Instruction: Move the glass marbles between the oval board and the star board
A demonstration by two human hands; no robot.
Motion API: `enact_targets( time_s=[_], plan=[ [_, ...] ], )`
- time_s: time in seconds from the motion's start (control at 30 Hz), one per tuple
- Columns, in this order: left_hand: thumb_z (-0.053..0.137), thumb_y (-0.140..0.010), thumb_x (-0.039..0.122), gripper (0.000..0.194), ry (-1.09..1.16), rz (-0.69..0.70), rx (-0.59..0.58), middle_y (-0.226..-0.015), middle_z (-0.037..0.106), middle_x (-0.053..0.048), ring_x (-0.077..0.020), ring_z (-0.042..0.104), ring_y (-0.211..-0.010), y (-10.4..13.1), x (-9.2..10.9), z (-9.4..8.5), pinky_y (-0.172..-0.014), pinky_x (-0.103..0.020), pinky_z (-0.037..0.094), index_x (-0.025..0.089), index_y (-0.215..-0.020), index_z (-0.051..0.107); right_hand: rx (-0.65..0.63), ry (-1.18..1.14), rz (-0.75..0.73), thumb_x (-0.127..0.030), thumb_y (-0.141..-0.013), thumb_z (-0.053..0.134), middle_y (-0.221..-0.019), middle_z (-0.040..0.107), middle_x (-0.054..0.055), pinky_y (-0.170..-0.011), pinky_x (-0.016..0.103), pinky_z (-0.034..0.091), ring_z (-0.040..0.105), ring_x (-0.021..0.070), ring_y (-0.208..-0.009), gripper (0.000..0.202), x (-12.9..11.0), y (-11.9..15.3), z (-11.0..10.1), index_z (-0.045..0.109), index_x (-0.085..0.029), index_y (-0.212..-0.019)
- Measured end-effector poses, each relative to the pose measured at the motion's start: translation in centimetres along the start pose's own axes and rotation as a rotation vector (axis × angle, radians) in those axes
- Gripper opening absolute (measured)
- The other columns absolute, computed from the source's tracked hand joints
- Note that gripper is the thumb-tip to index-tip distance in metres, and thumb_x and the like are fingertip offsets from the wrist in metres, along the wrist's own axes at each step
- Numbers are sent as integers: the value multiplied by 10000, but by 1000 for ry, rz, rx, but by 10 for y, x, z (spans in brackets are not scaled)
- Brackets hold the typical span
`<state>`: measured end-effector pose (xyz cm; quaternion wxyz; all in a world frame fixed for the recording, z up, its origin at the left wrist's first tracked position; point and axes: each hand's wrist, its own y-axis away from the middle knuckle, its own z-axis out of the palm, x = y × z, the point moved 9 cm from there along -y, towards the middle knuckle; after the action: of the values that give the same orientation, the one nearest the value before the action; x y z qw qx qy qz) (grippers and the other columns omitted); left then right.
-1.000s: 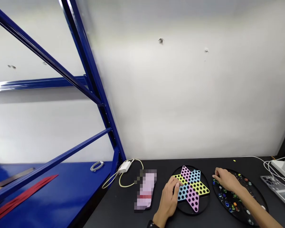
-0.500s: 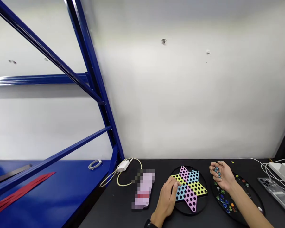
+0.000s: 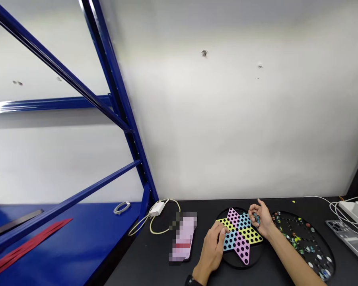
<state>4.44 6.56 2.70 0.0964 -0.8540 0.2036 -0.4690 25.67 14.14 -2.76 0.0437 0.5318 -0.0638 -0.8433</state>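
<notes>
White wall [image 3: 241, 119] behind black tabletop [image 3: 149, 258], star board [image 3: 241, 239]

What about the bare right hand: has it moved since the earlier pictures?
Yes: the right hand moved left, from the round black tray of marbles toward the multicoloured star-shaped board.

L hand [image 3: 212, 244] blocks star board's [image 3: 242, 250] left edge; R hand [image 3: 261, 219], w/ marbles [image 3: 257, 218], obstructs right side. R forearm [image 3: 292, 258] bars low route btwn board & round tray [image 3: 333, 258]. Passable: narrow gap btwn phone [image 3: 184, 238] & L hand, thin strip behind board, before wall [image 3: 241, 127].
</notes>
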Motion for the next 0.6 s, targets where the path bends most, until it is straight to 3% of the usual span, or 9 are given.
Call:
enact_targets(
  time_s=[0.2,0.3,0.4,0.5,0.6],
  plan=[
    [259,-1064,521,517,3,2,-1,-945,665,-49,-211,633,-864,-1,0,1,-827,-322,502,234,-885,649,-12,255,-127,-817,-843,410,-531,573,11,-378,213,267,466,97,-414,679,-2,-6,6,568,-206,-593],
    [267,-1067,512,507,4,6,1,-937,668,-50,-209,632,-858,-1,0,1,-823,-326,507,235,-888,652,-49,401,-194,-819,-870,348,-520,597,38,-455,255,363,523,137,-468,735,-6,-4,10,593,-205,-550],
    [284,-1068,500,489,2,15,6,-921,669,-44,-204,631,-844,-1,0,1,-812,-325,508,236,-883,651,-67,517,-263,-794,-896,332,-544,617,52,-603,320,457,561,177,-547,736,-12,5,9,606,-214,-536],
    [288,-1067,495,484,-3,12,-2,-927,670,-37,-199,634,-843,-2,-2,3,-814,-321,502,237,-875,649,-50,660,-344,-764,-923,322,-690,686,72,-814,379,488,624,227,-719,705,-17,18,5,630,-224,-590],
    [296,-1065,493,480,-3,8,-6,-942,678,-38,-202,640,-854,-2,-3,3,-821,-323,501,237,-869,652,-58,877,-413,-693,-982,155,-911,745,102,-963,420,469,664,270,-940,734,-16,31,4,657,-231,-710]
  ],
)
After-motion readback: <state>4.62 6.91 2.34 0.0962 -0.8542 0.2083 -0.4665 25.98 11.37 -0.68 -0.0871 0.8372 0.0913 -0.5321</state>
